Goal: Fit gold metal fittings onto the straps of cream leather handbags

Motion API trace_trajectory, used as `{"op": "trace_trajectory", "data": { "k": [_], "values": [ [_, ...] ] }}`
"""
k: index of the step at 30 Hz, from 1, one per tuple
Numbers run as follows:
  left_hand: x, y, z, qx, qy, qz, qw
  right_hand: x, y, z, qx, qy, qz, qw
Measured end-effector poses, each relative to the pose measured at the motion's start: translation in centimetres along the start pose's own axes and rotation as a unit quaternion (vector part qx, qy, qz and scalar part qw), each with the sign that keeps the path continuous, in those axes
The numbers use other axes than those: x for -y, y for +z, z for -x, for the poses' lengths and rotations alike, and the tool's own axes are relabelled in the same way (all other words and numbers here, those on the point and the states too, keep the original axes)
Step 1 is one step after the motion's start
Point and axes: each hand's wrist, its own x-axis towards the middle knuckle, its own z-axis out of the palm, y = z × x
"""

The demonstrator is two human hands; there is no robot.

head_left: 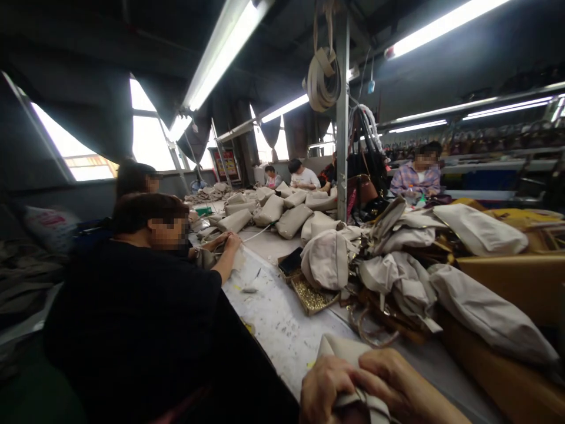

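At the lower right of the head view, my left hand [325, 386] has its fingers bent round the near side of a beige bag [338, 348]. My right hand [392, 377] lies across the same bag, its fingers curled onto the top close to my left hand. The bag rests at the near end of the white table [282, 318]. Part of it drops out of the bottom of the view, and the fingertips are partly hidden.
A tray of small gold pieces [311, 296] and a dark phone [291, 261] lie beyond my hands. Beige bags [295, 221] are heaped across the table. Wrapped bags [489, 312] cover the right side. A person in black [145, 306] works close on the left. A post [342, 129] stands behind.
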Motion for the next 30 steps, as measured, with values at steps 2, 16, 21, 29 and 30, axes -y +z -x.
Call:
{"op": "trace_trajectory", "data": {
  "k": [2, 16, 21, 29, 30],
  "values": [
    [0.5, 0.0, 0.4, 0.027, 0.02, 0.004, 0.999, 0.0, 0.2, -0.3, 0.024, 0.012, -0.034, 0.999],
    [2.5, -3.0, -4.6, 0.053, -0.088, -0.123, 0.987, 1.8, -5.0, 3.7, -0.286, -0.005, -0.018, 0.958],
    [3.6, -3.6, -4.5, 0.04, -0.202, -0.181, 0.962, 2.2, -4.9, 5.9, -0.187, -0.064, -0.037, 0.98],
    [5.5, -3.8, -4.2, 0.038, -0.26, -0.188, 0.946, 4.1, -0.7, 7.3, 0.012, -0.121, 0.025, 0.992],
    [5.6, -3.9, -4.3, 0.036, -0.263, -0.187, 0.946, 4.2, 0.0, 7.7, -0.001, -0.128, 0.025, 0.991]
  ]
}}
